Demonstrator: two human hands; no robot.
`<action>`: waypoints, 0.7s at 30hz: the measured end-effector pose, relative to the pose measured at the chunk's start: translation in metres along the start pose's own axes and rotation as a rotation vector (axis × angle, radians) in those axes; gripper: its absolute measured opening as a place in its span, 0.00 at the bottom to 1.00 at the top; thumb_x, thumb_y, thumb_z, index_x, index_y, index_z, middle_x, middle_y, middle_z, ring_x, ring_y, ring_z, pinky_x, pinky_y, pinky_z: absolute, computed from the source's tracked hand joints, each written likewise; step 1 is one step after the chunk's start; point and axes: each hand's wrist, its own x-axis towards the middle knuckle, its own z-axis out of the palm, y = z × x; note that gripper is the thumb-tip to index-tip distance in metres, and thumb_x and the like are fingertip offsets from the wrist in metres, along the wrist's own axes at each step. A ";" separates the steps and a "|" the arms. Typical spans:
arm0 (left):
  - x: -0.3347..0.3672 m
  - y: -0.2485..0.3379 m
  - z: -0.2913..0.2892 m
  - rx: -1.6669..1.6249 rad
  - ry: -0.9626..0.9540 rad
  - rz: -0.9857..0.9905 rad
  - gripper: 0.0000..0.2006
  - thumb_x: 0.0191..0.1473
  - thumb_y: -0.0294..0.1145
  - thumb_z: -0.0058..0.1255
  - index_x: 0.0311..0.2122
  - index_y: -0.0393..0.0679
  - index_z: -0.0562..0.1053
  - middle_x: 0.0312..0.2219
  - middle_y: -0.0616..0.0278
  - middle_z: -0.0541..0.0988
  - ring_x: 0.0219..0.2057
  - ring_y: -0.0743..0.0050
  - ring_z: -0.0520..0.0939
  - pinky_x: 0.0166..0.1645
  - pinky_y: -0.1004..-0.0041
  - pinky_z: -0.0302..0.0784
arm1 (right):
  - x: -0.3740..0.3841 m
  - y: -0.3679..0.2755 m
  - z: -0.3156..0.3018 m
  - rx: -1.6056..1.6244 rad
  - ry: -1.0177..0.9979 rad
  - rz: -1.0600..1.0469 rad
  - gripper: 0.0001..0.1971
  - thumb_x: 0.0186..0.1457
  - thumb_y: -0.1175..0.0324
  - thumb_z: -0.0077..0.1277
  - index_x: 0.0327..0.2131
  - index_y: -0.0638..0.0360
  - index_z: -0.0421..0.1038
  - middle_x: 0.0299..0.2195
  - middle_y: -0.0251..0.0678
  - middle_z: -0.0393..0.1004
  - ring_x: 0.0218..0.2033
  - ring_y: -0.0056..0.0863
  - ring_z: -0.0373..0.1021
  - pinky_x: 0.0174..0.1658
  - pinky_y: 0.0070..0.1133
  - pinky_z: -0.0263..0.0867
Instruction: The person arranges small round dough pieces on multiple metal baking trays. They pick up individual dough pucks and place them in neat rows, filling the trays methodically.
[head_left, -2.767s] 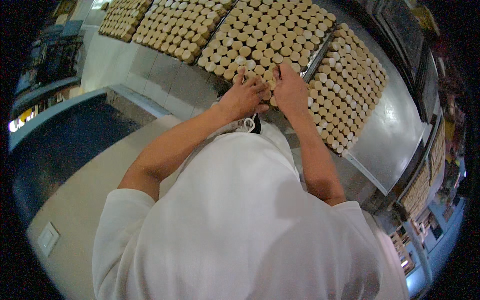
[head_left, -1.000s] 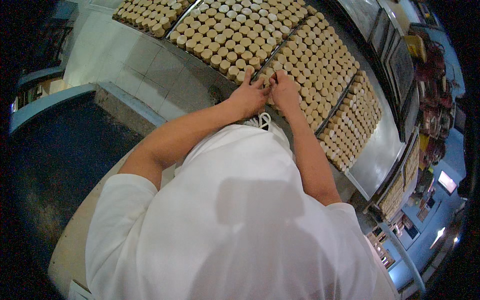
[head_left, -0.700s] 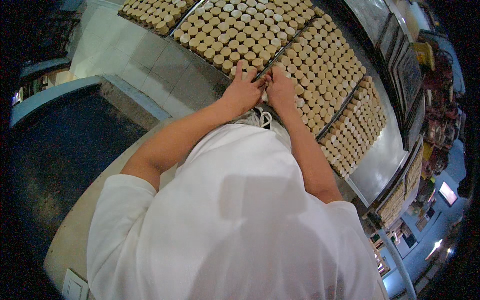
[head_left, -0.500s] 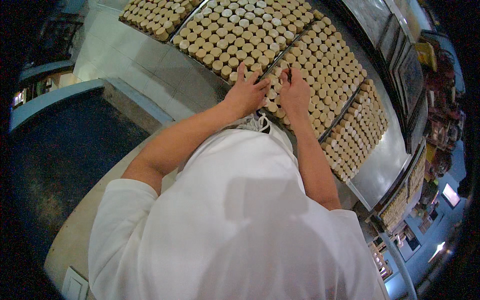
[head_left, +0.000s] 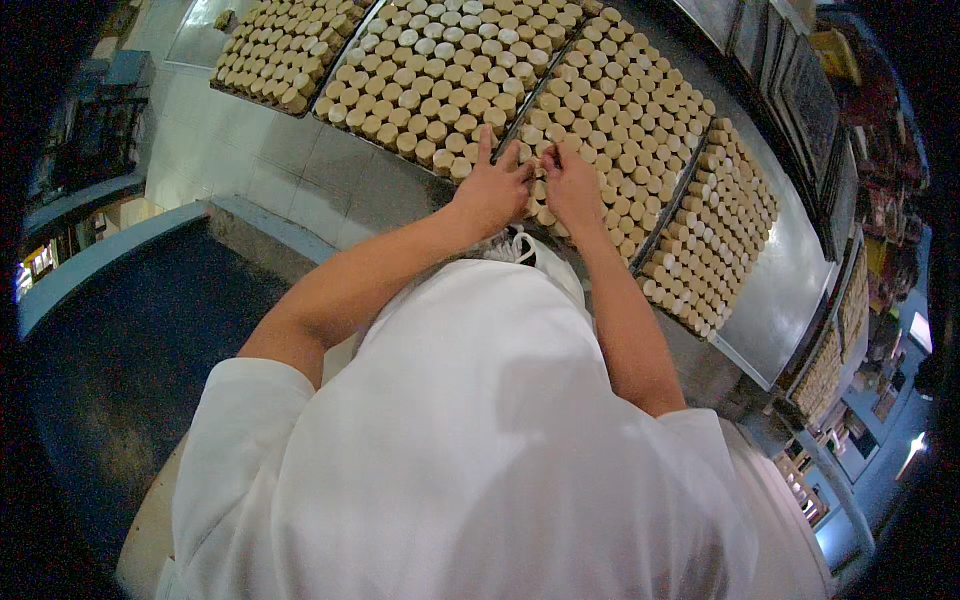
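Pale, round, flat-topped dough pieces stand in tight rows on dark trays. My left hand [head_left: 493,190] is at the near edge of the two middle trays, its fingers apart and its index finger stretched over the dough pieces [head_left: 437,131]. Just to its right, my right hand [head_left: 573,190] is closed in a pinch low over the near corner of the right middle tray's dough pieces [head_left: 620,125]. Whatever its fingertips hold is too small and hidden to name. Some pieces under both hands are covered from sight.
More dough pieces fill a tray at the far left [head_left: 285,50] and one at the right [head_left: 715,235]. A metal table surface [head_left: 765,310] shows beyond the right tray. Dark flat trays [head_left: 790,110] lean at the back right. A blue-rimmed dark basin [head_left: 150,330] lies to my left.
The trays have shifted a little left in the picture as the view turned. My right hand has come slightly left, closer to my left hand. A dark thin thing seen at its fingers is now hidden.
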 end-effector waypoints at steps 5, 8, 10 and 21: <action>0.003 0.003 0.003 -0.105 0.200 0.106 0.20 0.58 0.43 0.55 0.53 0.47 0.81 0.61 0.64 0.73 0.69 0.48 0.62 0.68 0.18 0.37 | -0.015 0.016 -0.002 0.082 0.090 -0.024 0.09 0.64 0.68 0.52 0.43 0.61 0.69 0.32 0.54 0.79 0.36 0.58 0.75 0.38 0.45 0.67; 0.006 0.009 0.003 -0.044 0.045 0.136 0.24 0.58 0.47 0.56 0.56 0.48 0.79 0.62 0.65 0.73 0.69 0.47 0.62 0.68 0.18 0.38 | -0.017 0.018 0.000 -0.019 0.007 -0.036 0.07 0.64 0.69 0.52 0.42 0.61 0.69 0.31 0.54 0.78 0.36 0.58 0.74 0.37 0.44 0.67; 0.012 0.011 0.005 0.012 -0.074 0.099 0.28 0.57 0.50 0.56 0.60 0.49 0.75 0.63 0.65 0.72 0.70 0.47 0.62 0.68 0.18 0.39 | -0.019 0.018 -0.004 0.044 0.139 -0.018 0.07 0.64 0.69 0.52 0.41 0.61 0.68 0.32 0.54 0.78 0.38 0.60 0.73 0.38 0.45 0.67; 0.030 0.030 0.026 -0.021 0.026 0.176 0.35 0.54 0.60 0.59 0.61 0.50 0.75 0.67 0.67 0.65 0.72 0.44 0.56 0.67 0.17 0.37 | -0.038 0.030 -0.017 0.040 0.170 0.192 0.10 0.66 0.63 0.48 0.43 0.59 0.68 0.34 0.53 0.78 0.38 0.57 0.74 0.39 0.46 0.67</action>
